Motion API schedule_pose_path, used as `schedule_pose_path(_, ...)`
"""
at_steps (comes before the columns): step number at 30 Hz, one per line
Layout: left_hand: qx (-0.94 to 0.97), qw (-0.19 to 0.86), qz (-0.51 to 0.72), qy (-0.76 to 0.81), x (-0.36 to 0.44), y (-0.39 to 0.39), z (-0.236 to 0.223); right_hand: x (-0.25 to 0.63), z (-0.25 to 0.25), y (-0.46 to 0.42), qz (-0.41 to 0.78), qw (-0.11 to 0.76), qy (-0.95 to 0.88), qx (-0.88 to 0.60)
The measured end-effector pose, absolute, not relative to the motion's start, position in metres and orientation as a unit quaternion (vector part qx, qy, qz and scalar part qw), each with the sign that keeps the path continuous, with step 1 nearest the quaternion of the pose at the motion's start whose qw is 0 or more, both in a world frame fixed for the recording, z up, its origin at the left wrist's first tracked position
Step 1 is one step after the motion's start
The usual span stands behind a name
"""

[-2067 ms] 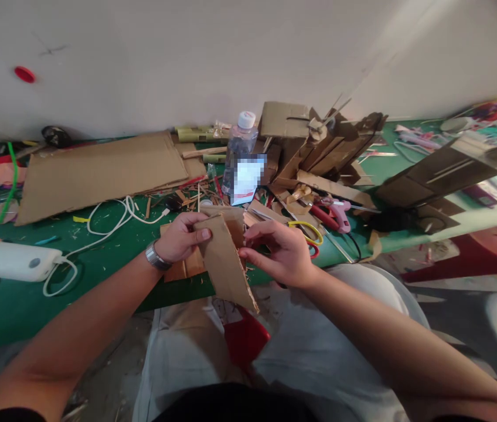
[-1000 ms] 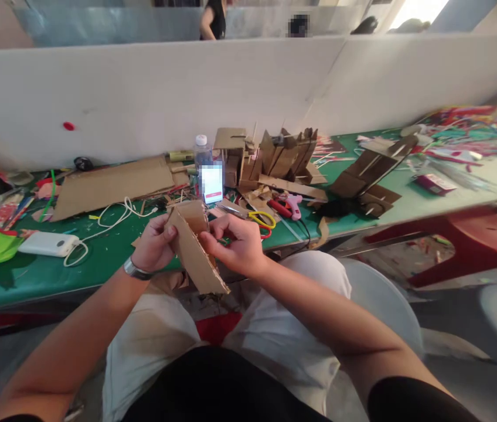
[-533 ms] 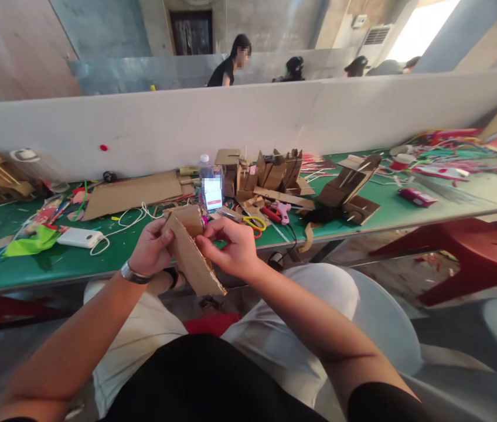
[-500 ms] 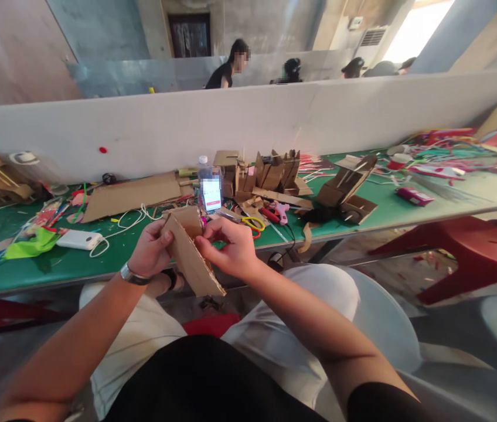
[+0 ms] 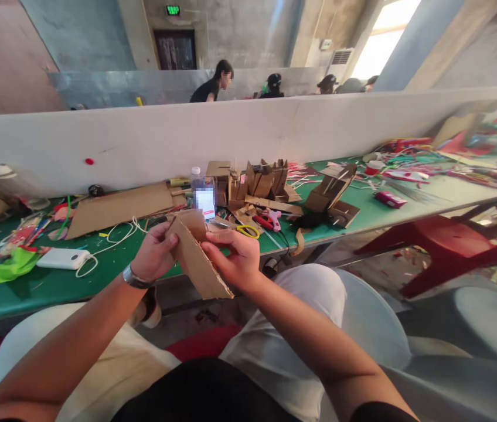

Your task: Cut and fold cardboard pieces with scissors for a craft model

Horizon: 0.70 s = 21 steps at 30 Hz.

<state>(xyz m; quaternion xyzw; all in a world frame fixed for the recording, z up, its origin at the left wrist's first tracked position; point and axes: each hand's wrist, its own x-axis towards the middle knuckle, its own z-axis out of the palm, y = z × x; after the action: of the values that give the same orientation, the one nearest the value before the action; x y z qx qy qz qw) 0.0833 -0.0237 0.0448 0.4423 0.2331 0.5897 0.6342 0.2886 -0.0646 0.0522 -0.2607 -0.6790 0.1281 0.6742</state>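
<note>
A folded cardboard piece (image 5: 200, 264) is held over the table's front edge, its long flap slanting down toward my lap. My left hand (image 5: 156, 252) grips its upper left side, thumb on the front face. On the other side, my right hand (image 5: 235, 255) is closed at the cardboard's ragged right edge, thumb and fingers pinched there; the fingertips are partly hidden. Behind the cardboard a lit phone (image 5: 205, 204) leans upright against a plastic bottle (image 5: 196, 179). Yellow-handled scissors (image 5: 248, 231) and a pink glue gun (image 5: 275, 220) lie just beyond my right hand.
Several cardboard constructions (image 5: 266, 179) stand along the white partition (image 5: 248, 129). A flat cardboard sheet (image 5: 119, 206), a white power bank (image 5: 63, 258) with a cable and green cloth (image 5: 4, 266) lie at left. A red stool (image 5: 442, 240) stands at right. People are beyond the partition.
The view has tilted up slightly and turned right. My hands still hold the cardboard; my right fingers have shifted a little along its edge.
</note>
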Motion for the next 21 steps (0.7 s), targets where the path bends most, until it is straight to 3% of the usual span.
schedule_pose_path(6,0.428,0.647,0.581,0.246,0.056,-0.002,0.03,0.265,0.044,-0.042,0.161,0.68,-0.659,-0.279)
schedule_pose_path(12,0.41,0.627,0.609,0.262,0.017,0.013,0.02,0.25,0.053,-0.016,0.268,0.566,-0.742,-0.241)
schedule_pose_path(21,0.378,0.613,0.615,0.321,0.001,0.023,0.003,0.245,0.041,0.016,0.229,0.487,-0.795,-0.279)
